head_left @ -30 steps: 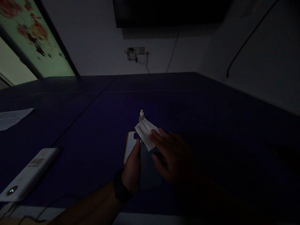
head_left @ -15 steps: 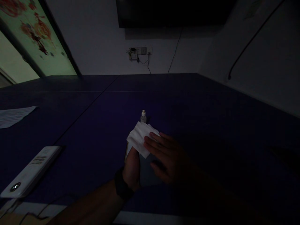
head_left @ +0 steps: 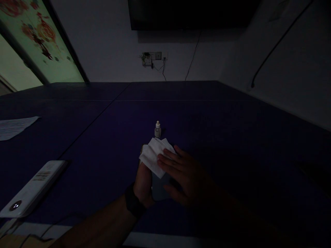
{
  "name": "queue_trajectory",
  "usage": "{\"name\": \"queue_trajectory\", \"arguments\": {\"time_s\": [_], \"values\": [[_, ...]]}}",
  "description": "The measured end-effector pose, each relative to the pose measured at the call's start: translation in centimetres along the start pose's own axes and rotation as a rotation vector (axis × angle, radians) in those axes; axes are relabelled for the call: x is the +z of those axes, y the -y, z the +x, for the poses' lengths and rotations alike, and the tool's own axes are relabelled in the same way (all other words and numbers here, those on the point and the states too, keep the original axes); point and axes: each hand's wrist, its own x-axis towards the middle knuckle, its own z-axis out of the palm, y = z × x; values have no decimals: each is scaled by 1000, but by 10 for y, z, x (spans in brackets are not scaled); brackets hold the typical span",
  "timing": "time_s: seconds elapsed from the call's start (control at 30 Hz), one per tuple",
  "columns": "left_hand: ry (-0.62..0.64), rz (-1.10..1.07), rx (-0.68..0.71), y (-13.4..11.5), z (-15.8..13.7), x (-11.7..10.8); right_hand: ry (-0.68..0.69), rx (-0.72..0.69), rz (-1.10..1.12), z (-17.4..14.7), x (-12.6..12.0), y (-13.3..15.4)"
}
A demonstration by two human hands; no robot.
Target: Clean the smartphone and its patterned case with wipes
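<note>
My left hand (head_left: 143, 182), with a black watch on the wrist, is closed around a dark flat phone-like slab (head_left: 159, 191). A folded white tissue (head_left: 153, 155) lies over the slab's upper part. The outstretched fingers of my right hand (head_left: 181, 172) rest flat on the tissue's right side, with the thumb apart, lower down over the slab. Behind the tissue stands a small clear dropper bottle (head_left: 157, 131) with a white cap. A thin gold-edged thing (head_left: 142, 148) shows at the tissue's left edge, mostly hidden.
On the left of the dark blue table (head_left: 207, 120) lies a white power bank (head_left: 34, 189), with cables at its near end. A printed sheet (head_left: 17, 127) lies farther back. Wall sockets (head_left: 153, 57) and a dark screen (head_left: 191, 13) are beyond the table.
The tissue and slab have shifted slightly toward me, so more of the bottle and the gold-edged thing shows. My right hand has moved slightly down and left along with the tissue.
</note>
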Motion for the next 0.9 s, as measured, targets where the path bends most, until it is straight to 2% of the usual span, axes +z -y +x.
{"name": "queue_trajectory", "arguments": {"time_s": [0.1,0.27,0.43,0.57,0.63,0.7,0.77,0.9], "values": [[-30,-11,-55,0,1,-4,49,-68,47,0,-2,0],[8,20,-51,1,2,-7,36,8,-25,0,-2,-3],[37,20,-56,-3,6,-11,-19,-92,-9,-1,-5,4],[-15,24,-42,-6,7,-6,-66,42,-20,-1,-8,-2],[-27,66,-69,-5,6,-1,-56,163,-84,-1,-8,-8],[-37,117,-113,-4,5,1,-43,226,-136,-2,-5,-13],[-43,140,-148,-2,4,0,-31,204,-123,-3,-1,-15],[-6,123,-124,-1,4,-3,16,111,-81,-3,-4,-16]]}}
